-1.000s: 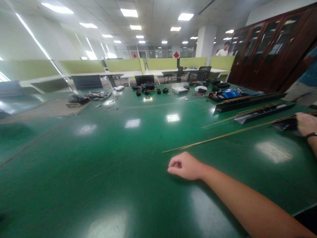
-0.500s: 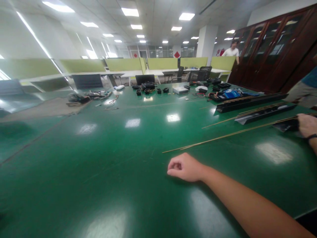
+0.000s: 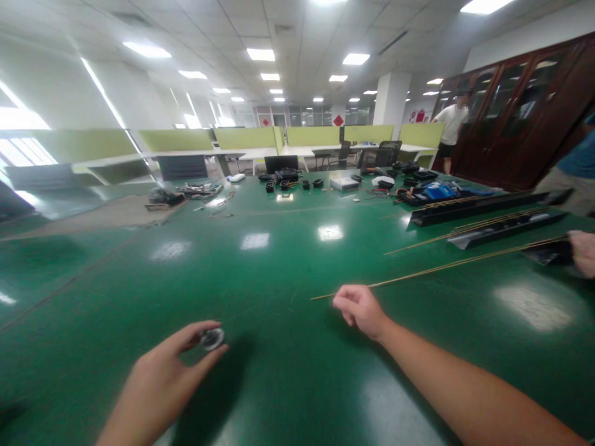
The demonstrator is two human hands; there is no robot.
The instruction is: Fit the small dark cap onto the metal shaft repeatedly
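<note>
My left hand [image 3: 174, 365] is closed in a pinch, thumb and fingers around a small round grey-and-black piece [image 3: 212, 339] that looks like a ring or small roll. It is held above the green table. My right hand [image 3: 359, 308] is closed at the near-left end of a thin yellowish rod [image 3: 427, 270]; a short tip pokes out left of the fingers. From there the rod runs right, over a black channel [image 3: 551, 251]. Another person's hand [image 3: 583, 253] is beside that channel at the right edge.
More thin rods [image 3: 418, 243] lie along a black channel [image 3: 511, 229] farther back, with another long black channel [image 3: 478, 207] behind it. Blue items [image 3: 439, 191], small black boxes [image 3: 269, 186] and a white box [image 3: 344, 184] stand at the far side. People stand at the right.
My left hand has come into view with the small round piece. My right hand has moved slightly right and up, closing at the rod's end. The view has tilted up a little.
</note>
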